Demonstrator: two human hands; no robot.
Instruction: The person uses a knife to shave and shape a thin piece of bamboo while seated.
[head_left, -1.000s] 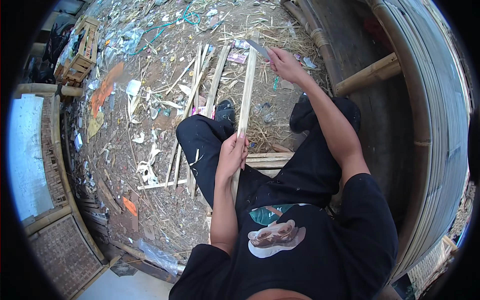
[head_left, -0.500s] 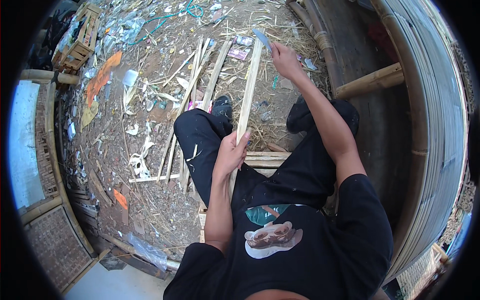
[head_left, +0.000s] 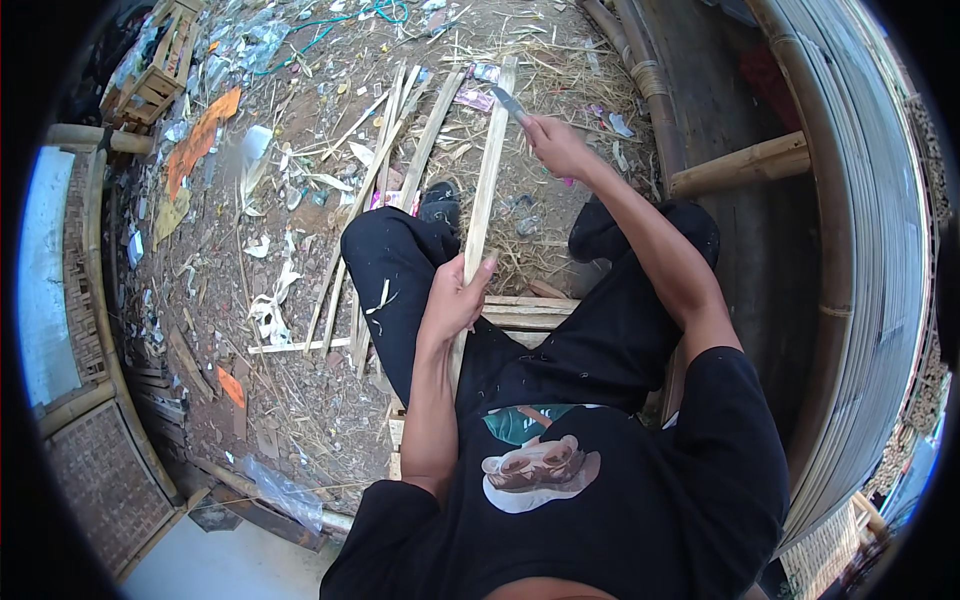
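My left hand (head_left: pixel 458 300) is closed round the lower part of a long pale bamboo strip (head_left: pixel 487 170), thumb along its face. The strip slants up and away between my knees, its far end above the littered ground. In my right hand (head_left: pixel 557 148) is a knife (head_left: pixel 510 104), gripped by its handle, which the fingers hide. The knife's grey blade points up and left and lies across the strip near its far end. Whether the edge touches the wood I cannot tell. More bamboo strips (head_left: pixel 432 135) lie beside my left leg, some leaning past the knee.
Scraps, shavings and plastic litter cover the ground. A wooden crate (head_left: pixel 155 75) stands far left, near an orange sheet (head_left: pixel 203 140). Bamboo poles (head_left: pixel 745 165) and a stacked slatted wall (head_left: pixel 865 240) close in my right side. A woven panel (head_left: pixel 112 480) stands at the left.
My right hand and the knife have come down and nearer along the strip, the blade now crossing it. The left hand keeps its hold, and the view has shifted slightly.
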